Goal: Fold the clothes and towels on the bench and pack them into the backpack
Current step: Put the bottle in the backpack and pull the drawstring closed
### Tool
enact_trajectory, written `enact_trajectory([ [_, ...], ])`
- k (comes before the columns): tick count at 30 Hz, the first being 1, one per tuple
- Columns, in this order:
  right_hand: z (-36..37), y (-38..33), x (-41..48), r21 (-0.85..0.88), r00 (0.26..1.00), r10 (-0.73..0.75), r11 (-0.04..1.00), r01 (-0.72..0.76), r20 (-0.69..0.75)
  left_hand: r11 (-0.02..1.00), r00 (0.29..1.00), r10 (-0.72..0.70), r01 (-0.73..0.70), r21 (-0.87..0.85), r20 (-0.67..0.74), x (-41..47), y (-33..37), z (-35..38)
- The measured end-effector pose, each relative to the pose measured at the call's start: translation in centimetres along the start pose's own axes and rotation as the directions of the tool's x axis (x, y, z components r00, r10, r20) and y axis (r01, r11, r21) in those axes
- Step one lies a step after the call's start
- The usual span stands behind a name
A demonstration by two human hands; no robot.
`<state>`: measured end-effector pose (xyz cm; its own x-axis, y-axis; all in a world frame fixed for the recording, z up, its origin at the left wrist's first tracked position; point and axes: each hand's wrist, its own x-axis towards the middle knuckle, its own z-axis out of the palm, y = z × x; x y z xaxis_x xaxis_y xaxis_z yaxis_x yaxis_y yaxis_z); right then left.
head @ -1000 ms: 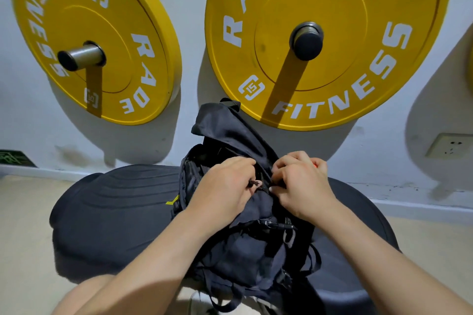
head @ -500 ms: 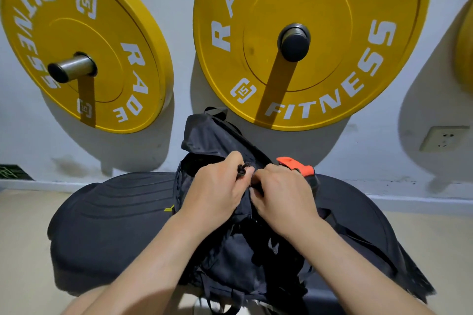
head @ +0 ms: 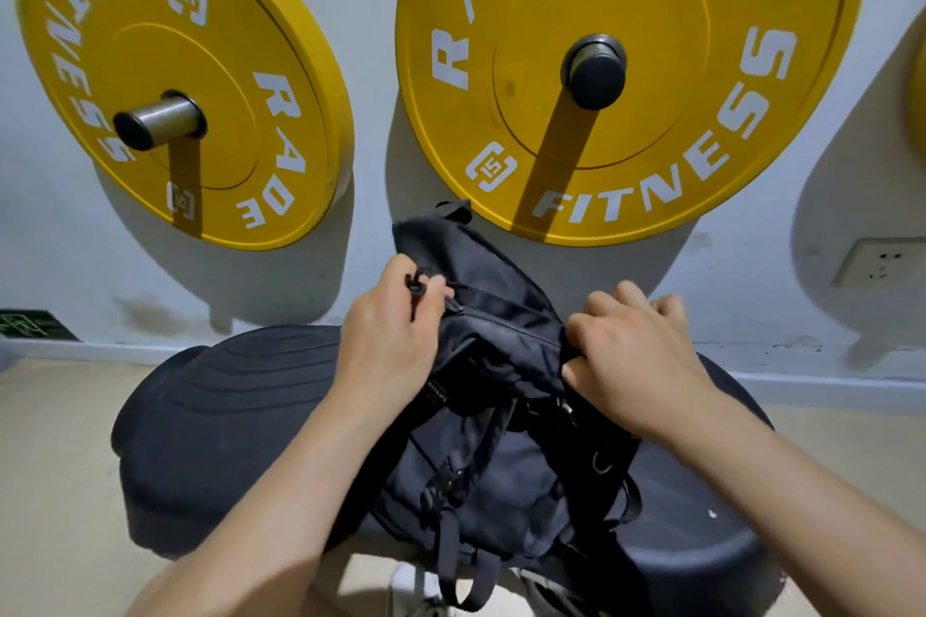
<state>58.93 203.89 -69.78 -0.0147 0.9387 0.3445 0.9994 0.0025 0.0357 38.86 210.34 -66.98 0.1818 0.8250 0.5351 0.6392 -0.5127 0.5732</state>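
A dark navy backpack [head: 501,461] stands on the black padded bench [head: 225,421], its straps facing me. My left hand [head: 396,336] pinches the black zipper pull cord at the top left end of the bag's zip line. My right hand [head: 636,356] grips the fabric at the right end of the same zip line. The stretch of zip between my hands looks closed. No loose clothes or towels show on the bench.
Two yellow weight plates [head: 626,80] hang on pegs on the white wall right behind the bench, the other plate [head: 175,80] to the left. A wall socket [head: 882,261] sits at the right. Beige floor surrounds the bench.
My hands have moved apart: the left slid the zipper pull up and left, the right shifted right along the bag top. The orange piece seen earlier is out of sight.
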Motion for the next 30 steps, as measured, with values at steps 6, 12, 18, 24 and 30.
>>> enact_trajectory([
  [6,-2.2,-4.9,1.9,0.554,0.998,0.028,0.832,0.01,-0.059,0.985,0.986,0.169,-0.169,-0.041,-0.007,-0.6,1.5,0.1],
  [12,-3.7,-6.0,2.1,0.556,0.978,0.123,0.831,-0.01,-0.167,0.962,0.997,0.08,-0.079,-0.261,-0.007,-0.5,3.0,-1.3],
  [18,-6.8,-4.0,1.4,0.384,0.984,-0.126,0.908,0.166,-0.125,0.945,0.98,-0.165,0.126,-0.302,-0.107,1.4,1.8,-2.3],
  [24,-9.3,-2.5,2.2,0.53,0.999,-0.049,0.847,0.038,0.007,0.962,0.986,-0.056,0.011,-0.273,-0.157,1.1,3.1,-2.3],
  [30,-8.5,-6.6,3.1,0.471,0.984,0.048,0.881,0.038,-0.17,0.964,0.97,0.032,-0.094,-0.25,-0.243,0.6,3.9,-3.3],
])
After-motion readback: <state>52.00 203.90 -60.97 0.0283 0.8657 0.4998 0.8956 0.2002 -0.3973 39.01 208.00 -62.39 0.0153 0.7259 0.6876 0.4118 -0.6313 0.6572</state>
